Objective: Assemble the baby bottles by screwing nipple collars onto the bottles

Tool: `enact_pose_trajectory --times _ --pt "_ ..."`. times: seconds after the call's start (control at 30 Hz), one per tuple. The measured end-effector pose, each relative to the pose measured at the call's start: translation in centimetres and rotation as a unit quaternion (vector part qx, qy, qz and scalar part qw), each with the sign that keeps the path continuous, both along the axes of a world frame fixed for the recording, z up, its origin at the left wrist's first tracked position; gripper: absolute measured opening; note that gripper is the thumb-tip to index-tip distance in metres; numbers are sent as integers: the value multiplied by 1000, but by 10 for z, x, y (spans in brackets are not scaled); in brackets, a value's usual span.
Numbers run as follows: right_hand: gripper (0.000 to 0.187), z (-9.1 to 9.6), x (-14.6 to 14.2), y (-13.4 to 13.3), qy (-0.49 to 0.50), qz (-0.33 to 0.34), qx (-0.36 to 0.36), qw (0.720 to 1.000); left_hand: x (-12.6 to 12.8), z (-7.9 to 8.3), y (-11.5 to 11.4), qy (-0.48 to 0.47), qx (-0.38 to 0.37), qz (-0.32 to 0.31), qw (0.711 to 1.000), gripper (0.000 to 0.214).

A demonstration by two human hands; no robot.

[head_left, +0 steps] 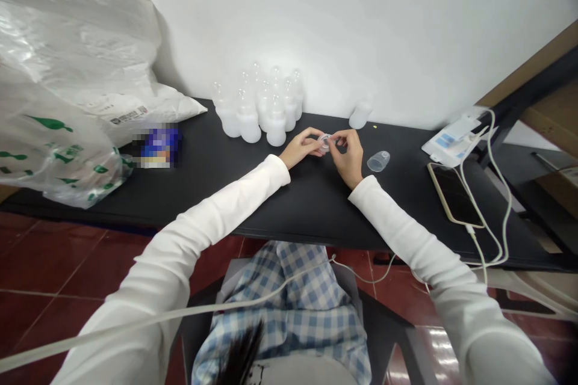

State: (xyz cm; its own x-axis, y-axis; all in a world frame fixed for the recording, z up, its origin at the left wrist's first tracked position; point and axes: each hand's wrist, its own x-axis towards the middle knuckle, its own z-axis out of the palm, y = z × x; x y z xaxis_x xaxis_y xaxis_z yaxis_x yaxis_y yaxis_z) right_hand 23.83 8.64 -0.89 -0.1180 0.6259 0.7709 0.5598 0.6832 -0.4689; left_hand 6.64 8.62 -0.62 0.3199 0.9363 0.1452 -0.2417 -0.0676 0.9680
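While the left hand (301, 148) holds a ring (324, 143) (pale, round), the right hand (347, 155) pinches its edge. Bottles (275, 123) stand nearby.

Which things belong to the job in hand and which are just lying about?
Apparently in use:
small round pale piece between left hand and right hand
clear cap beside the right hand
grouped white bottles with clear domed tops
lone white bottle

Apparently just lying about:
phone
white cable
white cabled unit
white plastic bag
green-printed clear bag
blurred blue packet
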Motion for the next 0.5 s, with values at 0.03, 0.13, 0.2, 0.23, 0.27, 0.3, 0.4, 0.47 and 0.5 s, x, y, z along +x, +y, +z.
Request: enact_pose_trajectory --times 0.03,0.13,0.2,0.23,0.27,0.3,0.4,0.47,0.5 --pt "10 -1 -1 3 -1 -4 -7 1000 1 -1 0 2 -4 5 1000 35" --pt "18 -2 -4 11 -10 -8 -32 999 3 -2 2 11 -27 41 999 30" --pt "23 -2 -8 17 -27 -9 -42 999 4 -1 2 16 -42 66 997 26" --pt "25 -2 -9 18 -39 -13 -47 998 4 0 2 18 -47 74 996 24" --pt "26 -2 -11 20 -55 -17 -55 997 4 0 2 20 -49 78 996 23" --pt "26 -2 -12 20 -72 -20 -66 995 3 1 2 21 -48 80 995 23" --pt "21 -1 -14 18 -119 -13 -113 986 3 1 1 30 -40 81 995 22" --pt "20 1 -13 15 -113 9 -153 982 3 0 1 39 -32 81 995 21" --pt "20 2 -12 13 -97 23 -173 980 3 -1 1 44 -26 79 996 20"
